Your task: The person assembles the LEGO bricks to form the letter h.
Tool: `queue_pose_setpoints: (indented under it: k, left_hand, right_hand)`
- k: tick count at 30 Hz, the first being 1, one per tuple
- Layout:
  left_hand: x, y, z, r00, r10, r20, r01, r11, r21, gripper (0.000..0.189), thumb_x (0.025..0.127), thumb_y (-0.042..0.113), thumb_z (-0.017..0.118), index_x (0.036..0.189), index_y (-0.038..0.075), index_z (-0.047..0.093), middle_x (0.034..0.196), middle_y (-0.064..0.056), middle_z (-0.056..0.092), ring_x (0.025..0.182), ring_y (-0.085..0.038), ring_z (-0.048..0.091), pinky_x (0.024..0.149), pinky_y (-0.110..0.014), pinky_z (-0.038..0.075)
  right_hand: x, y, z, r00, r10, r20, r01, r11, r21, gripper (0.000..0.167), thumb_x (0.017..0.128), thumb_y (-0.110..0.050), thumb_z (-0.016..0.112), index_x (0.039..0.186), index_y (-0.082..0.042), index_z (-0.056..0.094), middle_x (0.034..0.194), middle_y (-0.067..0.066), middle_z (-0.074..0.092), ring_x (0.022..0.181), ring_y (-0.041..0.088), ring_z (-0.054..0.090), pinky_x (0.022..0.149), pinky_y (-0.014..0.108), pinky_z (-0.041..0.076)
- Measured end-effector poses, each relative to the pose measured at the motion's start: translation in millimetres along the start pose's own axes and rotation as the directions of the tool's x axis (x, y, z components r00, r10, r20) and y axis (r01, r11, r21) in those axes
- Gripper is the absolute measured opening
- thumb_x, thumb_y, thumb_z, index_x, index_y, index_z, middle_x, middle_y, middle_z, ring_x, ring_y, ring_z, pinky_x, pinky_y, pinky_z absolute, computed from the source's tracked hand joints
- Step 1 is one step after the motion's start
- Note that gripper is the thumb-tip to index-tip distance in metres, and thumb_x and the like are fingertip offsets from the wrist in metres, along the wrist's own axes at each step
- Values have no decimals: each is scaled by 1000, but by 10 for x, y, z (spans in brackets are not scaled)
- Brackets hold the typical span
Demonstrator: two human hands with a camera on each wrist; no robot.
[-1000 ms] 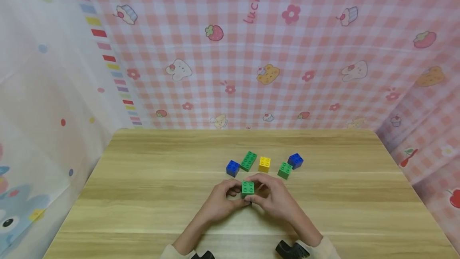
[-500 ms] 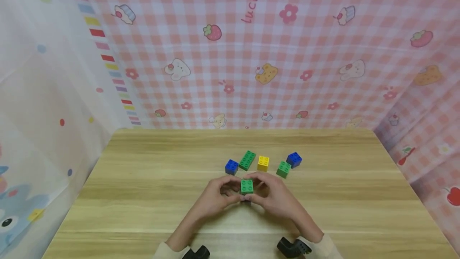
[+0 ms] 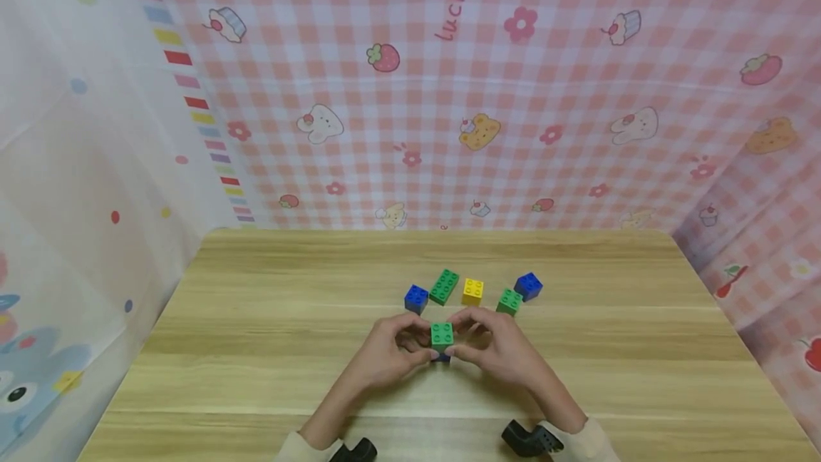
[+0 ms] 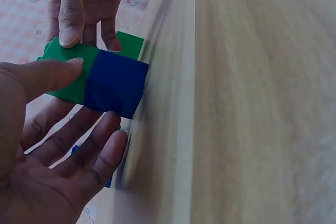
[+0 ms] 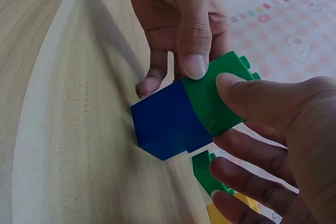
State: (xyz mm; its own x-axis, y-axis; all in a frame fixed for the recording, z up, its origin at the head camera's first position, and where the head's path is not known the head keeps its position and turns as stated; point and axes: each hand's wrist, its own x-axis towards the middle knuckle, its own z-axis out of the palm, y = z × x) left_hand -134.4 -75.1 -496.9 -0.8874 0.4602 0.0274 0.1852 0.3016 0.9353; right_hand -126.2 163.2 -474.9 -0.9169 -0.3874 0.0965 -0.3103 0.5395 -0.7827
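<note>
A light green square brick point(image 3: 442, 336) sits squarely on top of a blue brick point(image 4: 115, 82), and the two form one upright stack. My left hand point(image 3: 393, 351) pinches the green brick from the left, its thumb flat on the near face. From the other side my right hand point(image 3: 497, 348) holds the same brick, thumb also on the near face. In the wrist views the blue brick's near face shows bare below both thumbs, with its lower end close to the tabletop. The seam between green and blue looks closed.
Beyond the hands on the wooden table point(image 3: 256, 348) lie a blue brick point(image 3: 415, 298), a long green brick point(image 3: 444, 286), a yellow brick point(image 3: 472, 291), a small green brick point(image 3: 509, 301) and another blue brick point(image 3: 529, 286). A checked curtain point(image 3: 423, 91) hangs behind.
Both thumbs, close together on the near face before, have spread apart, so more of the blue brick shows under the green one. The other bricks have stayed put.
</note>
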Motion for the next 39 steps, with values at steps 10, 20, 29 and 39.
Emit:
queue_pose_setpoints:
  k: [10, 20, 29, 39]
  left_hand:
    - [8, 29, -3, 1000, 23, 7, -23, 1000, -21, 25, 87, 10, 80, 111, 10, 73, 103, -5, 75, 85, -15, 71, 78, -24, 61]
    - [-17, 2, 9, 1000, -13, -10, 13, 1000, -17, 31, 85, 10, 82, 114, 13, 70, 105, -5, 73, 89, -16, 69, 79, -23, 61]
    - [-17, -17, 22, 1000, -13, -19, 13, 1000, 20, 32, 86, 14, 83, 114, 16, 69, 105, -2, 73, 92, -16, 68, 79, -22, 59]
    - [-6, -27, -52, 999, -37, -16, 38, 999, 32, 33, 85, 16, 84, 114, 15, 69, 102, -2, 73, 91, -16, 67, 78, -22, 59]
  right_hand:
    - [-21, 13, -4, 998, -52, -19, 52, 998, -20, 29, 87, -30, 83, 113, -28, 69, 105, -14, 73, 95, 17, 68, 86, 32, 60]
    - [-5, -30, 7, 1000, -28, -5, 28, 999, -26, 31, 86, -29, 84, 112, -31, 68, 105, -18, 71, 98, 15, 67, 89, 32, 59]
    - [-14, 5, 21, 998, -61, 17, 62, 997, -41, 33, 88, -32, 82, 117, -31, 66, 108, -18, 69, 101, 13, 66, 91, 34, 58]
    - [-15, 65, -25, 997, -68, 38, 71, 995, -68, 38, 90, -27, 80, 125, -23, 66, 113, -7, 73, 103, 14, 67, 92, 37, 58]
